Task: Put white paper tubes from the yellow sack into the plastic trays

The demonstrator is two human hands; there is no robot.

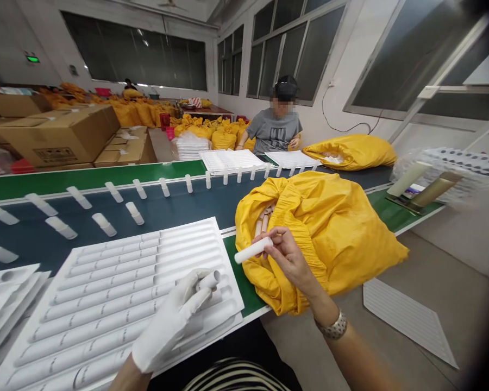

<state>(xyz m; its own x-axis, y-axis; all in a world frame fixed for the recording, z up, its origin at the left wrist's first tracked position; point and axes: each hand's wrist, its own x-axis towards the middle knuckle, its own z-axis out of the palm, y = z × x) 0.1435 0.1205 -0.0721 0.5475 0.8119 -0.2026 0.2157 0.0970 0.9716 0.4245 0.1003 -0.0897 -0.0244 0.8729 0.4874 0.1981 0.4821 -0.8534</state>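
Observation:
My left hand [173, 317], in a white glove, is over the right part of a white grooved tray [230, 267]. Its fingers are closed around a white tube [210, 279], whose open end points right. White tubes with dark markings [101, 315] lie in the grooves on the tray's left part. My bare right hand [287, 256] pinches a plain white tube [249, 251] by one end, in front of the mouth of a yellow bag [342, 228]. Inside the bag, several tubes [264, 222] show.
A dark conveyor belt [175, 212] carries two rows of upright white pieces. Across it sits a person [275, 127] by white trays [232, 161] and another yellow bag [350, 152]. Stacked trays [12, 298] stand at left. A grooved sheet [409, 320] lies on the floor at right.

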